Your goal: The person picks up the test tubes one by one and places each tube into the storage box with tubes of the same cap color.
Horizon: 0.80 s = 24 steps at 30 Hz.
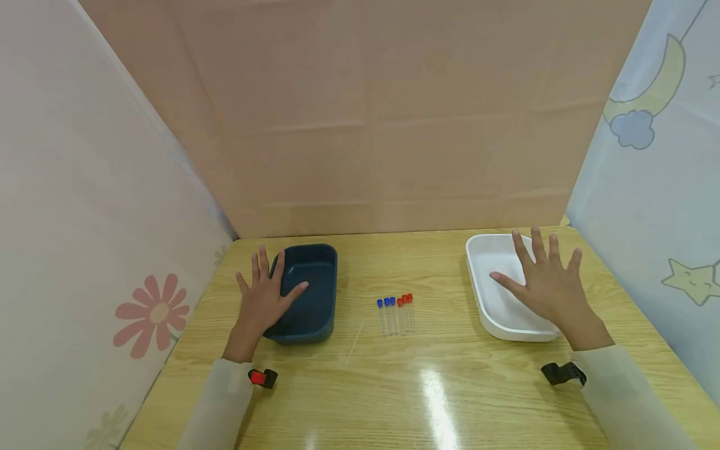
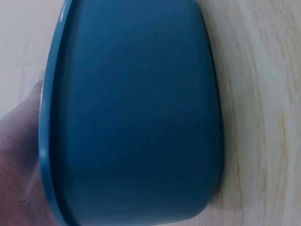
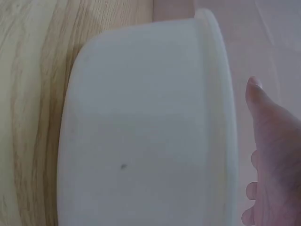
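Note:
My left hand is spread over the left side of a dark blue tub, fingers straight and holding nothing. In the left wrist view the tub's outer wall fills the middle, with part of the hand behind its rim. On the other side, my right hand hovers with splayed fingers above a white tub. The right wrist view shows the white wall and the thumb apart from its rim. Between the tubs lie several thin clear tubes with blue caps and red caps.
A wooden table carries everything. One thin pale stick lies left of the tubes. A tan backdrop stands behind the table, with patterned cloth walls at the left and right.

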Tool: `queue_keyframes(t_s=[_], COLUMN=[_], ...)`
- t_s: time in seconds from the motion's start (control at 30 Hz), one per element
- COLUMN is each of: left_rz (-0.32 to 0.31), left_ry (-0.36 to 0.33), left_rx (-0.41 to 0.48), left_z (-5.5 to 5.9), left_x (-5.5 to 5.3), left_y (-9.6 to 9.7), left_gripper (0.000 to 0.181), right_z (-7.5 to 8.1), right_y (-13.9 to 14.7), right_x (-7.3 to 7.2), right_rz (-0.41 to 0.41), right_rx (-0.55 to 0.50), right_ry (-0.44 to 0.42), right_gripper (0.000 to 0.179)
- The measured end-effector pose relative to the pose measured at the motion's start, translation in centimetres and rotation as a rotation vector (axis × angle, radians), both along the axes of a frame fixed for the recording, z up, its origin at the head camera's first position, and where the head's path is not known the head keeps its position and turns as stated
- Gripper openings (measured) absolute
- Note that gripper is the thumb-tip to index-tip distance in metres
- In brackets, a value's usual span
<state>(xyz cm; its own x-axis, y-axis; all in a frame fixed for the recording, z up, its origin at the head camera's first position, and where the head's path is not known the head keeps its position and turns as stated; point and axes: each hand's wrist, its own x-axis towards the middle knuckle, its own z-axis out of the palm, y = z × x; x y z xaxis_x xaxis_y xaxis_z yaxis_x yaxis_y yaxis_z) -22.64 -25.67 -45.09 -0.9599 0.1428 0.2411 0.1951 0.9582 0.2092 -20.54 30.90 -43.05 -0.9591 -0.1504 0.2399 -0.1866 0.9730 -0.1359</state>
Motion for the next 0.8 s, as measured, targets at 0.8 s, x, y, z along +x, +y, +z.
queue_keyframes(t_s=[0.8], left_rz=[-0.155], left_ry=[-0.042], left_rx=[0.235], left_z=[-1.0], left_x=[0.2], left_y=[-3.8], left_gripper=[0.073], right_z=[1.2], right_y=[-8.2], right_x=[2.9], right_rz=[0.292], right_rx=[-0.125], right_ry=[0.021], right_gripper=[0.105])
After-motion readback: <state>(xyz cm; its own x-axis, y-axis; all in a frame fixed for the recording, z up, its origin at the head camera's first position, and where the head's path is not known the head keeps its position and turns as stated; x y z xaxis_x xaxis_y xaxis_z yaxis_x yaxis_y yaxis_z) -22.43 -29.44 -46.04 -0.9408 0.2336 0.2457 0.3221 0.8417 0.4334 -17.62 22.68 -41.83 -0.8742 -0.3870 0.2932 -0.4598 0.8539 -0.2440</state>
